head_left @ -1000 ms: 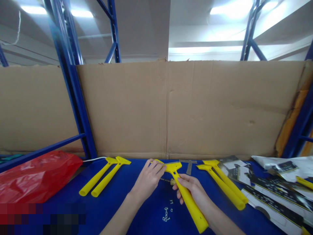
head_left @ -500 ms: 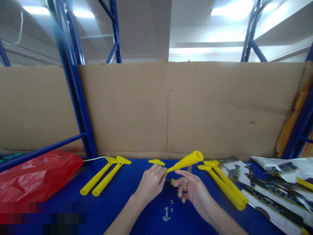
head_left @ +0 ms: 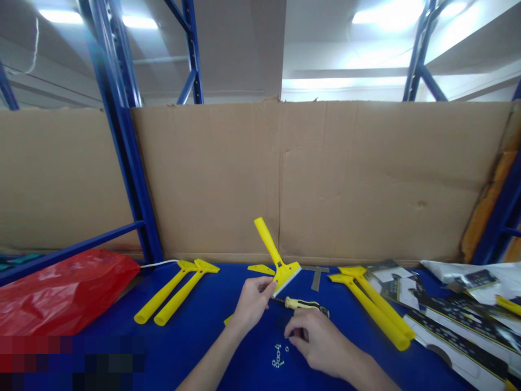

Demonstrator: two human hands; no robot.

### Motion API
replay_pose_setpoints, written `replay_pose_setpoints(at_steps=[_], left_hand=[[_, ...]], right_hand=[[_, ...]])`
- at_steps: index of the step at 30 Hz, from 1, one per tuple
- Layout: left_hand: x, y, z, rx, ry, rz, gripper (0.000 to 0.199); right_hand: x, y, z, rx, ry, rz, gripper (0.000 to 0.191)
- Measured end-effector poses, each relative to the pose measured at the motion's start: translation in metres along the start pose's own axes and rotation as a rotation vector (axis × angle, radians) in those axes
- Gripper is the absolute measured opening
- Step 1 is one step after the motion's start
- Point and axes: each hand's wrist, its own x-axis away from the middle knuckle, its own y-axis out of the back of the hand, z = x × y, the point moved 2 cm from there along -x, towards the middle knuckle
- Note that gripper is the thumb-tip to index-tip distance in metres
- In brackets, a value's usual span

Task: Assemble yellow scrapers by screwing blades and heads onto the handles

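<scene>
Gripped the yellow scraper [head_left: 277, 257] by its head in the left hand [head_left: 253, 305], long axis up and away; held the right hand [head_left: 315, 339] curled, nearer the screws and nuts [head_left: 278, 357] just leftward; couldn't tell if pinching any

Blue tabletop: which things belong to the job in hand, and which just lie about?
Belonging, apparently:
yellow plastic scraper, in left hand
small silver metal nuts and bolts, by right hand
cream and black screwdriver
flat yellow plastic piece

Lying about:
shiny red plastic bag
black and white card packaging
four more yellow scrapers, possibly related
</scene>
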Motion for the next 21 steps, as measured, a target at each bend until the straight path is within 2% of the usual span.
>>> replay_pose_setpoints(at_steps=[5, 13, 16, 21], left_hand=[[0.0, 0.0, -0.003, 0.079, 0.032, -0.003, 0.033], [-0.002, 0.002, -0.002, 0.123, 0.073, 0.008, 0.032], [-0.003, 0.0, 0.001, 0.134, 0.063, 0.02, 0.033], [-0.004, -0.001, 0.001, 0.153, 0.048, 0.006, 0.035]], right_hand=[[-0.002, 0.002, -0.001, 0.01, -0.007, 0.031, 0.025], [-0.004, -0.002, -0.006, 0.008, -0.032, -0.007, 0.014], [-0.006, -0.002, -0.006, 0.01, -0.028, -0.1, 0.016], [-0.016, 0.005, -0.004, -0.062, -0.035, -0.34, 0.018]])
